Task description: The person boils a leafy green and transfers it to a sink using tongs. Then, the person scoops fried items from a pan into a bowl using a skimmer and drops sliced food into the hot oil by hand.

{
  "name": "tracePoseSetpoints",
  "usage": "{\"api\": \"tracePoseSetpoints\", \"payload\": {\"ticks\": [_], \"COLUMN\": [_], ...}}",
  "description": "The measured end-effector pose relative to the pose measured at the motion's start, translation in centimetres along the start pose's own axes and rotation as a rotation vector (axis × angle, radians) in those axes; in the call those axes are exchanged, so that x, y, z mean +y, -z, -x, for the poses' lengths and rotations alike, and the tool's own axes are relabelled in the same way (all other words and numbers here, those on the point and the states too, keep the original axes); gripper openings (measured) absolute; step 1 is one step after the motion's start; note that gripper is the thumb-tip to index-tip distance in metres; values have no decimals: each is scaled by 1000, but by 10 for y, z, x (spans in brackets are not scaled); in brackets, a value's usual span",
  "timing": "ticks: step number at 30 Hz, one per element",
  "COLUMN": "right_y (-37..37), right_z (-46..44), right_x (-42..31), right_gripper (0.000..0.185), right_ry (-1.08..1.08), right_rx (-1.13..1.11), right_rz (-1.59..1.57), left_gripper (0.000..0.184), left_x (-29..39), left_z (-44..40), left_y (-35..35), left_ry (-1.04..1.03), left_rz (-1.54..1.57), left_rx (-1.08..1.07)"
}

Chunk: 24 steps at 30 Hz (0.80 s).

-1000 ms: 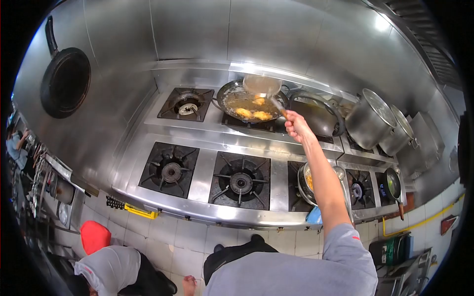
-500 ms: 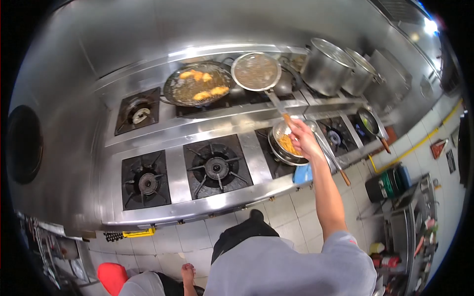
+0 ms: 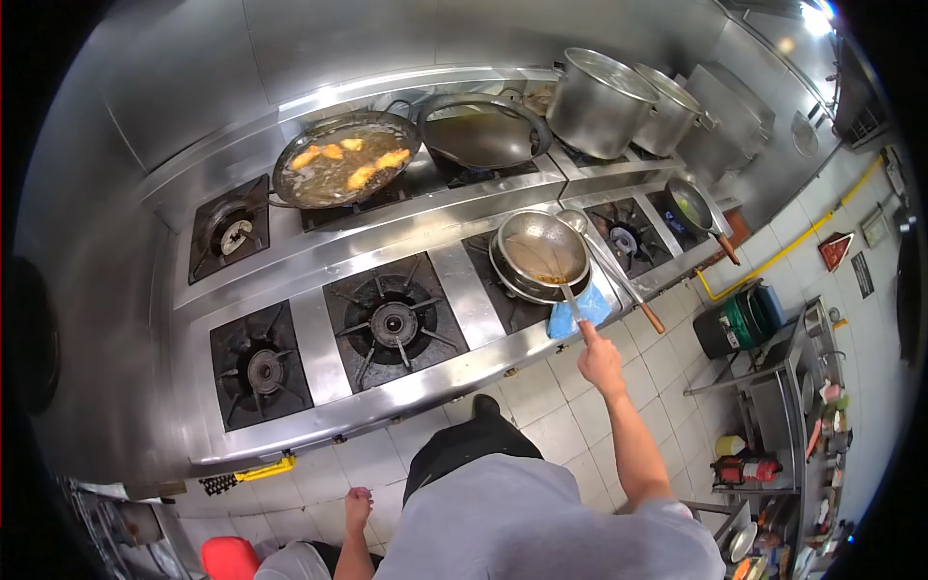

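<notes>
Strainer point(image 3: 543, 249) lies over a pan point(image 3: 500, 275), handle running near-right into the closed right hand point(image 3: 601, 363), the left hand point(image 3: 358, 507) apart, half-curled, seemingly empty.

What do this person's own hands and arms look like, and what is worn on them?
The right hand and left hand are bare: no gloves or watch show. A short grey sleeve ends above the right elbow; the left sleeve is out of view.
</notes>
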State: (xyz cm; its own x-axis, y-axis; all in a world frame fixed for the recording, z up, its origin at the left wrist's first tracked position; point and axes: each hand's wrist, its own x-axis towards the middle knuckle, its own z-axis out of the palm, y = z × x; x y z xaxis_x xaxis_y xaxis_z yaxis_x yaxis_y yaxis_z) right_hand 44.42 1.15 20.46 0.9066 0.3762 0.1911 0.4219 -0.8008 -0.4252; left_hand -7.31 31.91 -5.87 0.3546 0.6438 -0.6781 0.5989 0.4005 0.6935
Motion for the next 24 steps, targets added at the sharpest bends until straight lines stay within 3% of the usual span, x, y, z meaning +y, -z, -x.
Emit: {"api": "tracePoseSetpoints", "payload": {"ticks": [3, 6, 9, 11, 17, 20, 24], "right_y": [13, 20, 5, -7, 20, 3, 29], "right_z": [-2, 0, 2, 0, -5, -1, -24], "right_x": [-10, -17, -6, 12, -12, 14, 0], "right_gripper": [58, 59, 60, 62, 61, 65, 63], "right_ry": [-38, -24, -39, 1, 73, 65, 103], "right_rx": [-109, 5, 36, -113, 46, -148, -105], "right_rz": [140, 57, 178, 316, 182, 298, 162], "left_gripper": [10, 11, 10, 11, 16, 17, 16], "left_x": [18, 20, 13, -9, -76, -87, -72], "left_z": [-10, -10, 5, 11, 32, 39, 46], "left_y": [3, 2, -3, -3, -19, -27, -31], "left_ry": [5, -17, 53, 49, 98, 134, 120], "left_rz": [22, 84, 20, 26, 59, 64, 106], "left_rx": [15, 46, 59, 24, 47, 105, 217]}}
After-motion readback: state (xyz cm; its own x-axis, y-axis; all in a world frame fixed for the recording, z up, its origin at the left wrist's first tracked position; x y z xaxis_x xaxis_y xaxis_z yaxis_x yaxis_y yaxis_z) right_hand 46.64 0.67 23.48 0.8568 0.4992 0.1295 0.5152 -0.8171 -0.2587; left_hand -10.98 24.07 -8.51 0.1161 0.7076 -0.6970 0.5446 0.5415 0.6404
